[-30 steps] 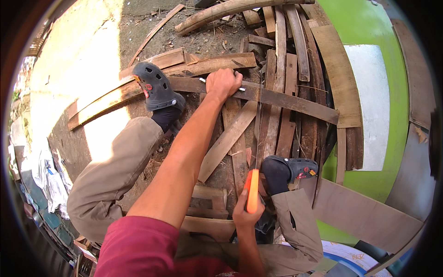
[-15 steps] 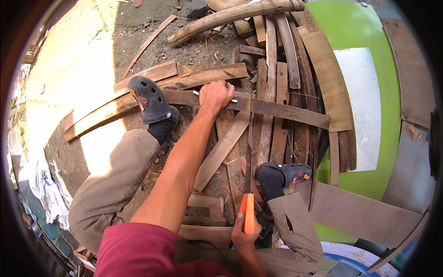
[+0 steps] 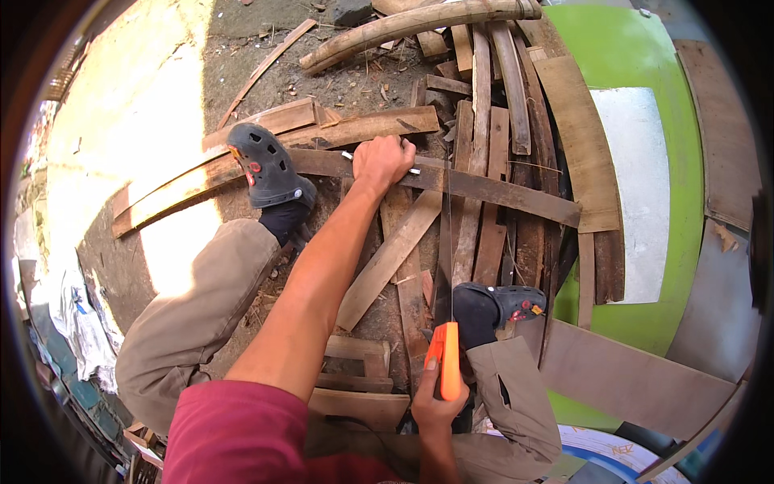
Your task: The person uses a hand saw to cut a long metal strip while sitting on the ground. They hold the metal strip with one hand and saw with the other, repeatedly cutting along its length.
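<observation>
Outdoor work yard (image 3: 238, 44), possibly a home's (edges blur), partly sunlit ground (image 3: 137, 105), heaped scrap timber (image 3: 481, 105)

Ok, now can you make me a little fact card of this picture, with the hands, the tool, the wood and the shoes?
Left hand: curled over the long dark board, a small white thing poking out on both sides
Right hand: around the handle of a saw
Saw: orange handle, thin blade reaching the board; cut depth can't be told
Shoes: two dark clogs, the left one over the board's left part
Around: loose wood pieces, green panel, white sheet
</observation>
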Demonstrator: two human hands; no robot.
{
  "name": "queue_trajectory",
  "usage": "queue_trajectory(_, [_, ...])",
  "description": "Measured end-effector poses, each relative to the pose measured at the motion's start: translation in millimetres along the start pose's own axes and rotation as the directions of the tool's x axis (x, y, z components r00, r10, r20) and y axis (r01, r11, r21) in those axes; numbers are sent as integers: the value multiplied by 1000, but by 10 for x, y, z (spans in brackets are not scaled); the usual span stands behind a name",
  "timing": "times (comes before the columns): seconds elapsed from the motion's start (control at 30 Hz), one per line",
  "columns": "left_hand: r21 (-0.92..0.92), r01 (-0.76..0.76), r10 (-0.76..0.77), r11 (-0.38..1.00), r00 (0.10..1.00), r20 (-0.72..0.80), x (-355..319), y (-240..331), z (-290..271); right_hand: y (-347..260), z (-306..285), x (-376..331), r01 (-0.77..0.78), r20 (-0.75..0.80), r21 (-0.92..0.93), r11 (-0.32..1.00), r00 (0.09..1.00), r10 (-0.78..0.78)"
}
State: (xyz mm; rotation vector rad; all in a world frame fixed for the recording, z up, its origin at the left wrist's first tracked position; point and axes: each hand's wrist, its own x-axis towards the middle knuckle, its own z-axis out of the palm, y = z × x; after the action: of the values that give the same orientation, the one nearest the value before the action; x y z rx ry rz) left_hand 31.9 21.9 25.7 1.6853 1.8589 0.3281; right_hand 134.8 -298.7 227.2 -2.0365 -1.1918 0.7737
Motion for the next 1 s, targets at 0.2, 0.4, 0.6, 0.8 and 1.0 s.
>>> queue_trajectory(0.2, [17,-1,1,1000,999,32,-32,-5,7,17,572,1299,-42,-27,25,999,999,42])
queue_trajectory(0.4, [20,19,-19,1000,1000,5,-42,-14,-9,-81,-23,-57,-18,40,-37,999,999,20])
queue_trajectory(0.6, [19,16,-16,1000,1000,8,-21,27,30,-4,493,1168,-79,-41,86,993,996,83])
queue_trajectory(0.8, [26,14,-15,1000,999,39,-45,-42,-44,-93,62,135,-47,22,27,999,999,46])
queue_trajectory(1.0, [32,21,-22,999,999,40,-30,61,11,185,187,583,-42,-47,61,997,998,45])
